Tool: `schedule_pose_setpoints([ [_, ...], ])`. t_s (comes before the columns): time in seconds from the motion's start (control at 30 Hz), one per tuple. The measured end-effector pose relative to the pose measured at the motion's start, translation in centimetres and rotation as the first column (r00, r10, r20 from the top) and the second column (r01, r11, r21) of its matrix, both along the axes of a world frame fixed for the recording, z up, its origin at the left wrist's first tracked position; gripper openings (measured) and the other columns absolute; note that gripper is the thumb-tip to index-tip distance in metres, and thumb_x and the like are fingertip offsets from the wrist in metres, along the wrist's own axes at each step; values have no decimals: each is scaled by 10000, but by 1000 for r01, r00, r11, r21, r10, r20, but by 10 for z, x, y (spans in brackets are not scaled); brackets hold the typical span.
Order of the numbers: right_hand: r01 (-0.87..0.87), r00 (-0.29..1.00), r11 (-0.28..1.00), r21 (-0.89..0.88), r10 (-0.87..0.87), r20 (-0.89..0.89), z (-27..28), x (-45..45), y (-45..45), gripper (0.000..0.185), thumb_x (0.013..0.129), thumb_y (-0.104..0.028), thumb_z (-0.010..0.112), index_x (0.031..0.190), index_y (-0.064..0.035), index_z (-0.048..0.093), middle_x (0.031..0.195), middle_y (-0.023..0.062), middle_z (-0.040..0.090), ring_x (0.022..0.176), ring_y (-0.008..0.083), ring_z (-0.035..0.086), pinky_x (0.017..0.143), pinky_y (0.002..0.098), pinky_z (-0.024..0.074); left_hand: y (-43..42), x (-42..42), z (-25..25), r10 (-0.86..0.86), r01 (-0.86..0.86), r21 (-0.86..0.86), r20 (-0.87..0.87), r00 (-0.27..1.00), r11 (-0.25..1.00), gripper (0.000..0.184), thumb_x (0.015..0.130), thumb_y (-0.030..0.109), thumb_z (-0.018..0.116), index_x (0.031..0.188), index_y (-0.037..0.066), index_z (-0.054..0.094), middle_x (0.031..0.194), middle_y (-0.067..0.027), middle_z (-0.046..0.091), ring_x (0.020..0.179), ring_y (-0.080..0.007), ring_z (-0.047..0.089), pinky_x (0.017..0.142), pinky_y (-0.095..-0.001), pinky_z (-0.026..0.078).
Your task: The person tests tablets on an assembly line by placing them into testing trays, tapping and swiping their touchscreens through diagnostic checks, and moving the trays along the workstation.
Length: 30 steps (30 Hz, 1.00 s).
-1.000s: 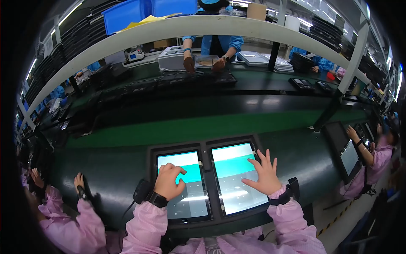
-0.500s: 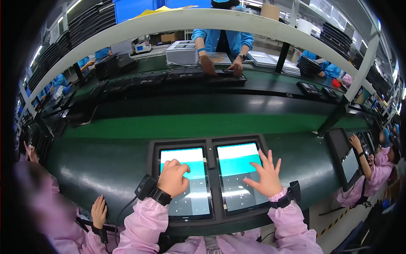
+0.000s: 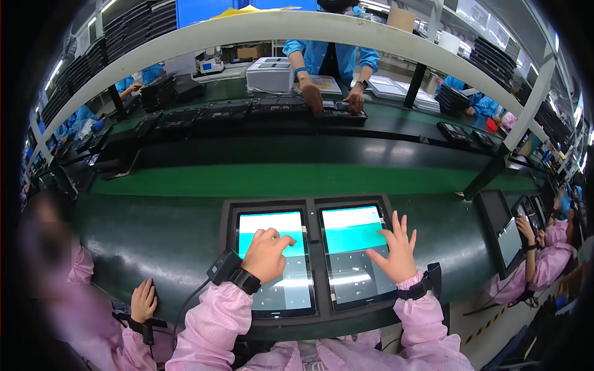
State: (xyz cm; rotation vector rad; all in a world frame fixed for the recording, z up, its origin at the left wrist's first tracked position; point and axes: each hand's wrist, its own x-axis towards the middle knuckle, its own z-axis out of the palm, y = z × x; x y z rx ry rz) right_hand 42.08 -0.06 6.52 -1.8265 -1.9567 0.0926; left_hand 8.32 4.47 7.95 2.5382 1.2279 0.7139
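Two lit tablets lie side by side in a black tray (image 3: pixel 314 247), each showing a white and teal area above a grey keypad. My left hand (image 3: pixel 265 255) is over the left tablet (image 3: pixel 286 302), its index finger stretched toward the teal area and the other fingers curled; it holds nothing. Over the right edge of the right tablet (image 3: pixel 352 272) is my right hand (image 3: pixel 396 250), fingers spread and thumb pointing left, with nothing in it. Whether the fingertips touch the glass is hard to tell. Both wrists wear black bands.
A green strip (image 3: pixel 247 181) runs beyond the tray. Across it, a person in blue (image 3: pixel 331 62) handles black trays under a pale shelf beam (image 3: pixel 278 28). A co-worker's hand (image 3: pixel 143 301) rests at the left table edge. Another co-worker in pink (image 3: pixel 541 266) works at the right.
The view has shifted slightly. My left index finger has stretched out to the right over the left screen. The left co-worker has leaned closer, and the person opposite has both hands on a black tray.
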Motion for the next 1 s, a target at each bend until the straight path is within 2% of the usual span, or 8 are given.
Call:
schedule_pose_setpoints([
  [0.07, -24, 1000, 998, 57, 25, -16, 4, -1, -2, 562, 770, -459, 751, 1162, -79, 614, 1591, 210, 209, 1477, 440, 121, 1105, 695, 62, -4, -8, 7, 126, -127, -6, 204, 971, 992, 369, 668, -40, 544, 975, 109, 682, 842, -97, 583, 903, -306, 526, 827, -409, 426],
  [0.17, -326, 945, 945, 21, 327, -28, 9, -4, -7, 555, 770, -469, 754, 1173, -115, 613, 1592, 197, 219, 1469, 470, 111, 1120, 675, 56, -14, -43, 26, 150, -168, 61, 233, 961, 984, 325, 642, -45, 513, 863, 99, 704, 801, -106, 555, 811, -323, 520, 787, -413, 419],
  [0.27, -447, 894, 889, -104, 448, -8, 23, -20, -15, 567, 767, -490, 747, 1176, -119, 617, 1589, 190, 229, 1466, 484, 98, 1122, 678, 55, -29, -76, 13, 139, -136, -32, 162, 977, 990, 331, 639, -44, 502, 847, 96, 719, 763, -71, 581, 800, -286, 533, 803, -392, 413],
  [0.47, -402, 896, 901, -165, 424, 133, 20, -32, -13, 559, 755, -504, 720, 1157, -122, 646, 1578, 189, 235, 1453, 485, 133, 1122, 666, 93, -39, -75, 2, 61, -60, -6, 113, 992, 998, 362, 658, -33, 519, 906, 107, 742, 808, -24, 625, 840, -247, 533, 805, -362, 414],
  [0.67, -480, 842, 855, -195, 512, 171, 23, -47, -12, 643, 736, -470, 727, 1300, -197, 584, 1590, 195, 194, 1456, 479, 131, 1119, 668, 116, -40, -84, 2, 142, -146, 32, 106, 984, 989, 199, 661, -35, 547, 740, 96, 675, 725, -7, 599, 762, -228, 523, 760, -368, 407],
  [0.8, -411, 899, 890, -199, 432, 72, 34, -38, -9, 681, 744, -461, 727, 1338, -179, 546, 1591, 206, 181, 1459, 482, 113, 1120, 669, 107, -33, -87, 9, 117, -127, 54, 153, 981, 990, 190, 660, -31, 545, 716, 97, 675, 714, -22, 596, 750, -228, 521, 749, -369, 408],
  [0.87, -256, 962, 965, -58, 260, 78, 25, -17, -4, 709, 761, -444, 721, 1369, -147, 506, 1592, 213, 168, 1463, 483, 87, 1118, 669, 100, -22, -77, 24, 83, -91, 45, 151, 985, 995, 200, 665, -29, 543, 735, 94, 684, 704, -30, 587, 753, -234, 523, 750, -374, 411],
  [1.0, -53, 998, 996, -71, 56, 36, 10, 7, -4, 667, 787, -402, 712, 1337, -90, 501, 1584, 231, 170, 1467, 480, 62, 1115, 672, 93, 8, -41, 32, -51, 50, 11, 86, 995, 999, 304, 657, -40, 515, 832, 90, 726, 747, -49, 578, 801, -250, 539, 795, -384, 424],
])
